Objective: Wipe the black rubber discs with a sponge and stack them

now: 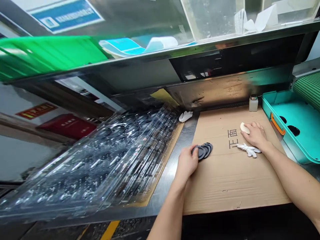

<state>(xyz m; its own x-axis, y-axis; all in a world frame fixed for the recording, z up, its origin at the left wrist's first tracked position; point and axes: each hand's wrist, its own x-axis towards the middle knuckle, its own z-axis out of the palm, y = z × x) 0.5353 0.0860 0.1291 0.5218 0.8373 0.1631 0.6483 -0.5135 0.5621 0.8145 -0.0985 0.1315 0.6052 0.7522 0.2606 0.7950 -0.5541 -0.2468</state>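
Note:
My left hand (188, 160) is closed on a small fanned stack of dark grey, flat, rounded pieces (207, 150), low over the cardboard sheet (220, 186). Toward the far right of the sheet, my right hand (255, 134) has its thumb and fingers closed on a cream-white rounded pad (244, 128). Just below that hand lies a crumpled white glove (250, 150), its fingers loosely bunched. Dark printed characters (233, 139) show on the cardboard between my hands.
Stacked clear plastic trays (100, 160) with dark contents fill the left side. A teal bin (310, 133) holding a few black pieces stands at right, beside a green belt (308, 88). A small bottle (253, 103) and crumpled white tissue (185, 116) sit at the back. A metal shelf (150, 55) overhangs.

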